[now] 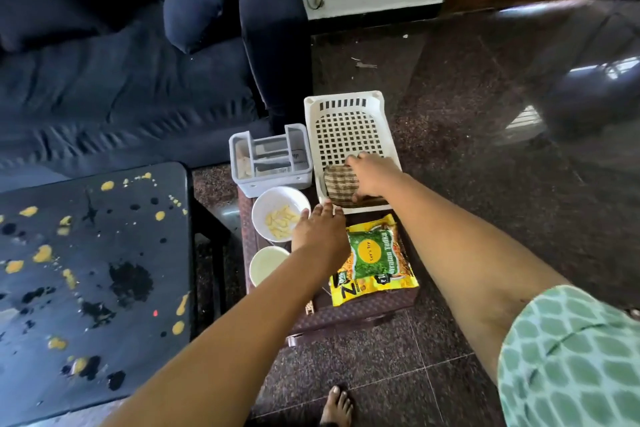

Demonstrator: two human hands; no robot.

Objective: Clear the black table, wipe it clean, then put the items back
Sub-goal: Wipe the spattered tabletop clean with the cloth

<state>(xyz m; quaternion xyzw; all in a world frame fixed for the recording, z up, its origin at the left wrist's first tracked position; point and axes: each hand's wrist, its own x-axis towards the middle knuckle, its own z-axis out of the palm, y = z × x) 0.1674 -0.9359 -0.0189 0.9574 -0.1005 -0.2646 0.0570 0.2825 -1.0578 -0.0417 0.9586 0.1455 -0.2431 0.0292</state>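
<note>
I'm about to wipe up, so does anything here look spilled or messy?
Yes: the black table is spattered with yellow blobs and dark patches across its top. The cloth lies in the white basket.

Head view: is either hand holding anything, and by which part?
Right hand holds the folded checked cloth in the white basket, grip on its right end, thumb at the near edge. Left hand holds nothing; fingers straight.

The basket (pixel 341 99) is white moulded plastic, the cloth (pixel 337 184) a coarse woven check. The snack packet (pixel 372 253) is glossy printed film, the floor (pixel 467 97) polished speckled stone, the sofa (pixel 121 97) soft dark fabric
</note>
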